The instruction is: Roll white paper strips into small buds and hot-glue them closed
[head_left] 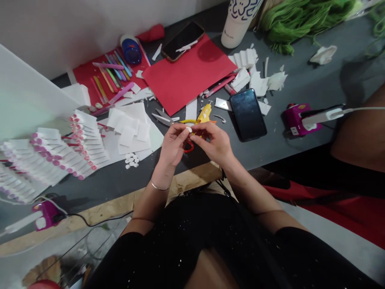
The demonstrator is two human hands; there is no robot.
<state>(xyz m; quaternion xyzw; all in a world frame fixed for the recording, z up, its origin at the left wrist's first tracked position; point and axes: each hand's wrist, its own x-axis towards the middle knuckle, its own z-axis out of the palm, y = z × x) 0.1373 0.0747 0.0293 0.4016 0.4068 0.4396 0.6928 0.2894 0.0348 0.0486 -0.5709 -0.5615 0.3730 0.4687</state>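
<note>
Close together over the table's front edge, my two hands meet at the fingertips. A small white piece (189, 129) sits between them, its exact kind too small to tell. My left hand (171, 146) pinches it between thumb and forefinger. From the other side, my right hand (214, 141) closes its thumb and forefinger at the piece's edge. Just beyond and partly under the fingers lie scissors (164, 118) with yellow and red handles, partly hidden. Yellow crumpled material (204, 114) is beside them. Several small white discs (131, 160) are to the left.
Fans of white paper rolls with pink and red tips (86, 140) cover the left side, near white paper squares (129, 124). Red paper (189, 72), markers (112, 74), a phone (248, 114), paper scraps (267, 80), a cup (237, 24) and a purple power adapter (299, 120) surround the hands.
</note>
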